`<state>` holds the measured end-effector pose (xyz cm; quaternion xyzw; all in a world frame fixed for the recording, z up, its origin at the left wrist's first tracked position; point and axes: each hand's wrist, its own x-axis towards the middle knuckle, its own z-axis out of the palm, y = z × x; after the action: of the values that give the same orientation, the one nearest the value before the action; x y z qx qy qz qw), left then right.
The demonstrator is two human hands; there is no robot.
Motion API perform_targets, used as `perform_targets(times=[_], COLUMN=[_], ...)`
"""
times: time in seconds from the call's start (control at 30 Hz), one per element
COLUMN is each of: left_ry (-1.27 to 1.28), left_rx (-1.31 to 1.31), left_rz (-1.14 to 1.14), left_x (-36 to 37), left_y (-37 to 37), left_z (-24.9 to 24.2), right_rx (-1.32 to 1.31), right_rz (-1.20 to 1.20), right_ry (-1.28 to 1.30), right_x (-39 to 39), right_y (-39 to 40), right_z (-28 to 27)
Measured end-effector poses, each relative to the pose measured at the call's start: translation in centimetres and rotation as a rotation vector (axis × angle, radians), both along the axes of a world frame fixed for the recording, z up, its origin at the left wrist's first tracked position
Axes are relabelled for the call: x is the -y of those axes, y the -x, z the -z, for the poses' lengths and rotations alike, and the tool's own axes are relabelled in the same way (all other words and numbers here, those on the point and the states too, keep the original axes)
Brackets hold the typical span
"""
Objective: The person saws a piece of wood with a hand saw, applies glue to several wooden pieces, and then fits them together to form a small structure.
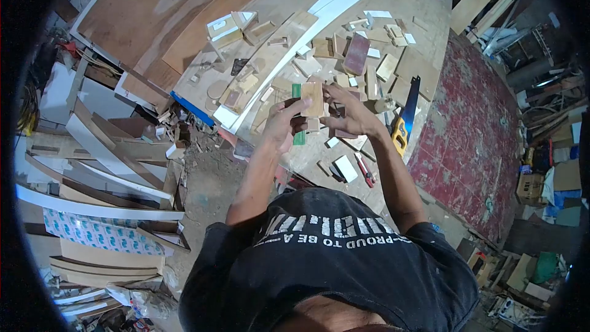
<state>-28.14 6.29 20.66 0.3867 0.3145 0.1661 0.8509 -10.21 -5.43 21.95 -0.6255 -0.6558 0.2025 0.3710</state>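
A small rectangular wooden block [313, 99] is held up over the near part of the cluttered workbench. My left hand [286, 118] grips its left side, with the thumb lying across the face. On the other side, my right hand [347, 110] has its fingers curled at the block's right edge; its fingertips are partly hidden. Below the block a smaller pale wood piece [313, 125] shows between the hands. Behind my left hand lies a green strip [298, 138]. Wood offcuts surround both hands on the bench.
A handsaw [405, 120] with a yellow handle lies at the bench's right edge. Near me are a red utility knife [367, 172] and a white-faced block [345, 169]. A reddish-brown block [356, 54] and long white strips [289, 55] lie farther back. Curved boards [110, 147] are stacked at left.
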Motion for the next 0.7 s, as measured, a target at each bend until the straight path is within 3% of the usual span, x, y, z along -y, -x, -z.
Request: perform_targets(times=[0.1, 0.2, 0.33, 0.5, 0.7], left_ry=[0.015, 0.02, 0.058, 0.157, 0.175], left_rx=[0.007, -0.026, -0.105, -0.115, -0.112], left_rz=[-0.003, 0.027, 0.079, 0.037, 0.087], left_x=[0.3, 0.3, -0.5, -0.7, -1.5], left_y=[-0.3, -0.3, -0.8, -1.2, -1.4], left_z=[-0.2, -0.3, 1.5, 2.7, 3.5], right_rx=[-0.266, -0.38, -0.452, -0.52, -0.543], right_rz=[-0.039, -0.073, -0.022, -0.002, 0.025], right_ry=[0.224, 0.26, 0.198, 0.367, 0.389], right_x=[-0.5, -0.7, -0.8, -1.0, -1.2], right_y=[-0.3, -0.9, -1.1, -1.7, -1.6], right_z=[-0.3, 0.5, 2.1, 4.0, 5.3])
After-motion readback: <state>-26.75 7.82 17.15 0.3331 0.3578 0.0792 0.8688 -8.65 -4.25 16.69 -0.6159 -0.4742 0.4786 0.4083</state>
